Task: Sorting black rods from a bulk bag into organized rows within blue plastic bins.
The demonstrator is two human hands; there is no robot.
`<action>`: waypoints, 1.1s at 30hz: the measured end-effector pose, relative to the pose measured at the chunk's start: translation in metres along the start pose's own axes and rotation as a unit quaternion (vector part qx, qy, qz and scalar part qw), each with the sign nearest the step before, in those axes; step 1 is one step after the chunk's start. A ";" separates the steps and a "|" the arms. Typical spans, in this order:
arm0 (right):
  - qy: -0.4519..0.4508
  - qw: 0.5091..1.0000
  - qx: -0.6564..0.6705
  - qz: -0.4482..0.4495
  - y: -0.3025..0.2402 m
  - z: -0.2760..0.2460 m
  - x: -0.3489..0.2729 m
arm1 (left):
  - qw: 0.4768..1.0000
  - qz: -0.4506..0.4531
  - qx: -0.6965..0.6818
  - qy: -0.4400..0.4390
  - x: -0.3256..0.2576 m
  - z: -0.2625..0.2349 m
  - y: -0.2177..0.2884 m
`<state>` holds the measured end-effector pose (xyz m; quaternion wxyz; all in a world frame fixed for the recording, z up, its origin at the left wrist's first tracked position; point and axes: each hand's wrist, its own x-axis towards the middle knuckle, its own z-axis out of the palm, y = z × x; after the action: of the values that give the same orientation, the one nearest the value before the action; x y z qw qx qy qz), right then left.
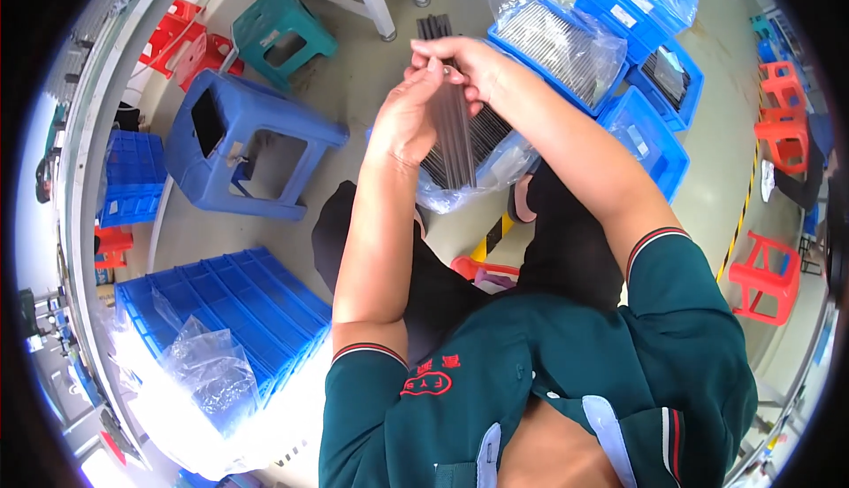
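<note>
Item: bundle of thin dark rods (pixel 453 130), held upright, centre of view, above bag-lined blue bin (pixel 495 165) of same rods.
Left hand (pixel 405 121): wrapped around bundle from left, clasping it mid-length.
Right hand (pixel 464 63): fingers pinched on rod tops at far end.
Surroundings: blue stool (pixel 243 143) left; green stool (pixel 283 32) far left; stacked blue trays (pixel 239 307) near left; more blue bins (pixel 650 130) right.
Handling advice (judgement): keep left grip firm, rods parallel; level tips with right fingers; stay over bin so strays drop inside.
</note>
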<state>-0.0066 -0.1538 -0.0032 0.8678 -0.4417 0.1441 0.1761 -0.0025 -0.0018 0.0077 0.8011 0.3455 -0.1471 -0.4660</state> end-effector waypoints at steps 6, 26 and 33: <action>0.109 0.986 0.066 -0.104 -0.010 -0.045 0.058 | 0.946 0.158 0.031 0.282 -0.037 -0.014 0.048; 0.367 0.749 -0.544 0.092 0.246 -0.181 0.181 | 0.975 0.103 0.066 0.187 -0.075 -0.026 0.079; 0.407 0.651 -0.620 0.166 0.253 -0.169 0.193 | 0.974 0.092 0.059 0.199 -0.071 -0.025 0.082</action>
<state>0.0405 -0.1192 -0.3587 0.2031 -0.8726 0.4110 0.1685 0.0276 0.0955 0.0521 0.8318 0.4630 -0.0431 -0.3031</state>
